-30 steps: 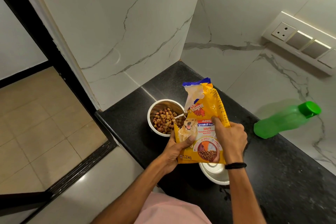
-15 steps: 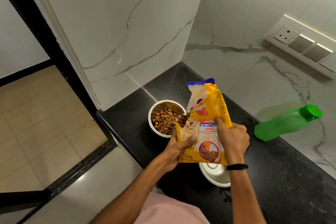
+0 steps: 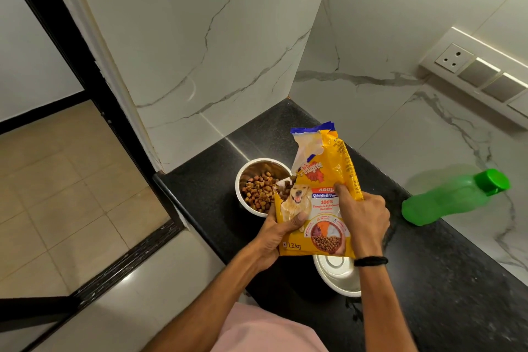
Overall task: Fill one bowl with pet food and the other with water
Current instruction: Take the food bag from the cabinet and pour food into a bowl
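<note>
Head view, black speckled stone countertop [image 3: 445, 280] in a corner of white marble-veined wall. Yellow plastic pet food bag with a dog printed on the front [image 3: 317, 197] held over the counter, gripped by both hands, top end tilted up and away from the wearer. Torn opening at the bag's left side sits at the rim of the round steel bowl with white outer rim [image 3: 243, 180]; brown kibble [image 3: 258, 193] lies in this bowl, covering most of its bottom, and a few pieces are visible at the bag mouth. Left hand [image 3: 275, 240]: fingers curled behind the bag's lower left edge, thumb pressed flat across the front just below the dog print, closed firmly on the bag. Right hand [image 3: 361, 217]: fingers wrapped over the bag's right edge, pinching the upper middle of the pack; black band [image 3: 371, 261] on the wrist. Second round steel bowl with white rim [image 3: 338, 277] stands on the counter nearer the wearer, partly hidden under the bag and right forearm; visible interior holds no kibble, water content cannot be told. Translucent green plastic bottle with green screw cap [image 3: 451, 198] at the right, well apart from both bowls, leaning toward the wall. White switch panel with socket [image 3: 480, 71] on the right wall. Beige tiled floor [image 3: 57, 180] at left.
</note>
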